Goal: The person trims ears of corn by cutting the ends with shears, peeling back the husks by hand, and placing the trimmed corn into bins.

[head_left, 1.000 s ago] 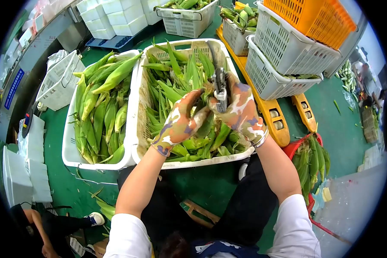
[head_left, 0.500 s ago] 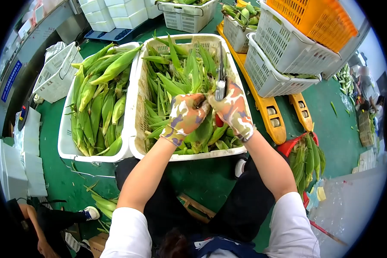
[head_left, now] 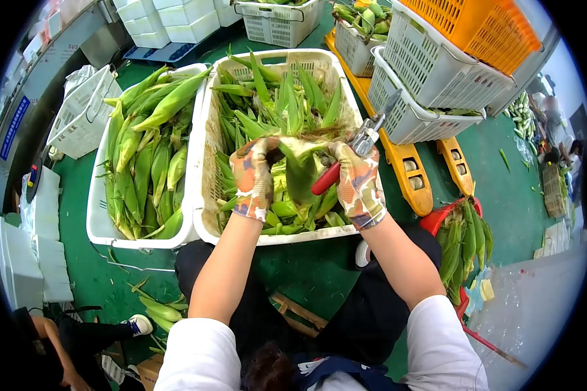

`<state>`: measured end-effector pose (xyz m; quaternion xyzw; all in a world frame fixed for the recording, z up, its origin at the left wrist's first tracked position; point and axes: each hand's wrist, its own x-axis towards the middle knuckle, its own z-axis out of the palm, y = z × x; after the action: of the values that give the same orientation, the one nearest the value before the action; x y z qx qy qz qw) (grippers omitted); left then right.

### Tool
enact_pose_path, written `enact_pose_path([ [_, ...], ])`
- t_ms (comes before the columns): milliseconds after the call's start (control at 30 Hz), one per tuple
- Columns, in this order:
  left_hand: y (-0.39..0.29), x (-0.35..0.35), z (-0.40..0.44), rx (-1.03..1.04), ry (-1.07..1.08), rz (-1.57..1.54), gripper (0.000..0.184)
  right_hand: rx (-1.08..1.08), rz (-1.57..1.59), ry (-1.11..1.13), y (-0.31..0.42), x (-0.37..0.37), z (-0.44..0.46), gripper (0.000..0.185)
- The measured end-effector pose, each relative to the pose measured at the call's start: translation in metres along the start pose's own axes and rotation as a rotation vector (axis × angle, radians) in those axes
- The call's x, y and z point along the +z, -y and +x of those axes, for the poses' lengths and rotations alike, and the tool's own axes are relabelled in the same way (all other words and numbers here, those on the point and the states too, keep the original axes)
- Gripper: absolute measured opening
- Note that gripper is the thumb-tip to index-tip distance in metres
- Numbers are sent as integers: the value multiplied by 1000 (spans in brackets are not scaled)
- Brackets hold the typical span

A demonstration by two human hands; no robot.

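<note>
Left hand (head_left: 252, 179) clasps corn (head_left: 300, 176), held up over middle bin (head_left: 287, 240); right hand (head_left: 360, 181) steadies its far end, gripping red-handled tool (head_left: 326, 179). Husk looks part-opened, so this ear seems unfinished. Loose leaves (head_left: 293, 107) in middle bin; left bin (head_left: 143, 243) piled with ears (head_left: 143, 156), husks on.

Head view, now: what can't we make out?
All in the head view:
- Left hand: fingertips hidden by the hand itself and the corn husk.
- Red-handled tool: middle part covered by the right hand.
- Middle crate: floor buried under corn leaves.
- Orange crate: top cut off by the upper edge.
- Blue sign: lettering too small to read.
</note>
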<state>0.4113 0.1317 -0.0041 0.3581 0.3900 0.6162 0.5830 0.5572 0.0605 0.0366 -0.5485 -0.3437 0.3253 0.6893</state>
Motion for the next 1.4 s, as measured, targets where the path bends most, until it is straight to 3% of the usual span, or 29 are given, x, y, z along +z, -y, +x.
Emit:
enact_pose_path([
  [33, 5, -4, 5, -120, -43, -202, 22, 1, -3, 5, -2, -6, 5, 18],
  [67, 2, -6, 4, -183, -36, -200, 20, -26, -155, 85, 1, -12, 10, 18],
  [133, -2, -8, 1, -209, -34, -251, 19, 176, 114, 33, 0, -12, 8, 16],
  [167, -3, -6, 2, -231, -26, -309, 18, 19, -142, 121, 12, -15, 4, 15],
  [233, 1, -6, 9, -242, -40, -365, 17, 192, 313, 2, 29, 0, -1, 16],
  [300, -8, -5, 8, -274, 9, -378, 16, 285, 296, 33, 16, -8, 7, 17],
  [367, -18, -5, 1, -233, 71, -327, 19, 191, 232, 145, 14, -14, 6, 17],
  [467, -21, -5, -8, 21, 140, 122, 27, 232, 321, 130, 20, -9, 3, 16],
  [500, -6, 1, -5, 209, 217, -227, 23, 233, 322, 128, 20, -7, 3, 16],
  [567, -24, 7, -21, 195, 396, -116, 26, 339, 341, 194, 19, -6, 0, 15],
  [600, -41, 10, -19, 321, 486, 387, 34, 298, 335, 209, 20, -3, -2, 14],
  [633, -41, 14, -21, 360, 567, 275, 40, 277, 260, 242, 12, -6, -1, 14],
  [733, -65, 21, -13, 38, 664, -178, 42, 245, 367, 274, 19, -3, -6, 18],
  [767, -84, 28, -6, -22, 668, -369, 44, 339, 414, 270, 18, -6, -3, 20],
  [833, -95, -4, 10, 87, 570, -301, 38, 403, 580, 240, 15, -10, -1, 24],
  [900, -94, -30, 21, 100, 668, 293, 38, 327, 535, 238, 25, -11, -3, 33],
  [967, -74, -23, 17, 76, 984, 727, 60, 314, 542, 256, 29, -11, -4, 33],
  [1000, -64, -23, -1, 172, 997, 781, 70, 325, 585, 321, 39, -9, -9, 29],
  [1067, -15, -20, -16, 34, 918, 611, 74, 278, 488, 279, 33, -8, -10, 28],
  [1167, 3, -8, -18, 474, 952, 266, 71, 272, 406, 325, 33, -17, 2, 24],
  [1200, -10, 7, -19, 443, 772, 379, 71, 81, 278, 276, 48, -13, 3, 22],
  [1233, -6, 8, -4, 739, 628, 655, 71, 10, 148, 377, 61, -22, 13, 19],
  [1300, -42, 29, 4, 382, 537, 330, 64, -141, -41, 210, 69, -31, 26, 17],
  [1333, -63, 36, 6, 614, 387, 564, 56, -190, -145, 107, 69, -36, 31, 17],
  [1367, -73, 34, 15, 695, 393, 663, 55, -214, -268, -25, 63, -42, 39, 18],
  [1400, -83, 32, 24, 778, 393, 758, 54, -384, -396, -12, 70, -41, 32, 29],
])
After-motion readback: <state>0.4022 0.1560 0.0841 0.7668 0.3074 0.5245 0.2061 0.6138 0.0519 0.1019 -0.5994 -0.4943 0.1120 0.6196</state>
